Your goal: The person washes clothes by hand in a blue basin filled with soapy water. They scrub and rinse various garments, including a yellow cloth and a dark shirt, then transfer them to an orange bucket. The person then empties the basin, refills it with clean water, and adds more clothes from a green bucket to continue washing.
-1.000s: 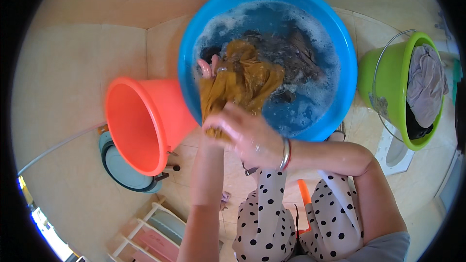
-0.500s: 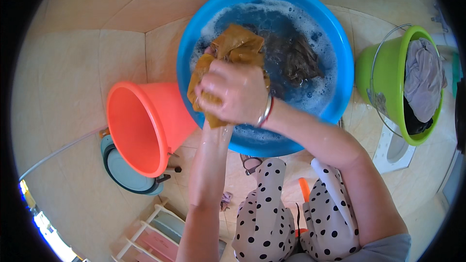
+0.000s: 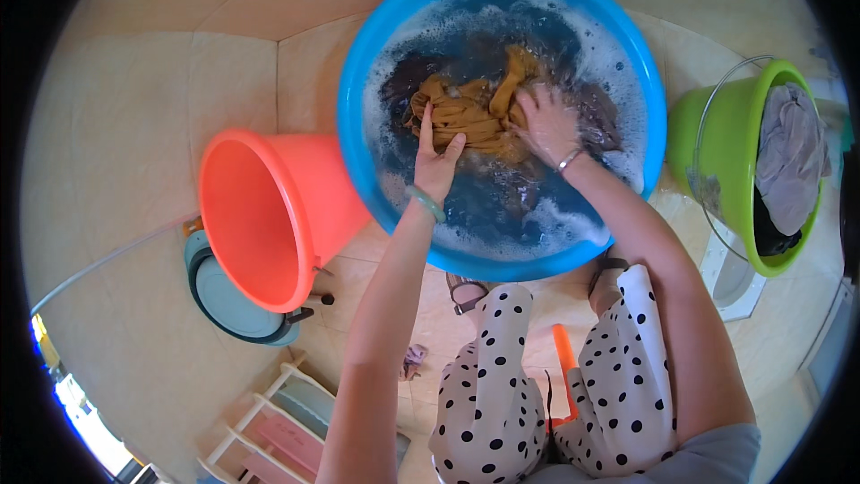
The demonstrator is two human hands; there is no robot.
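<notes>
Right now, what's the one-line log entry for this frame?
left hand: on cloth | right hand: on cloth | cloth: in suds, blue basin | nearby: orange bucket, green bucket

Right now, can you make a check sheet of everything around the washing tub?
Surface: pale tiled floor.
Job's things: mustard-yellow cloth in soapy water in the blue basin, with darker laundry.
Clutter: orange bucket tipped on its side; green bucket holding grey clothes; grey-blue lid; white rack.
Grippers: left hand and right hand press on the cloth.
Cables: thin white line on the floor.
Surroundings: polka-dot trousers; sandals.
</notes>
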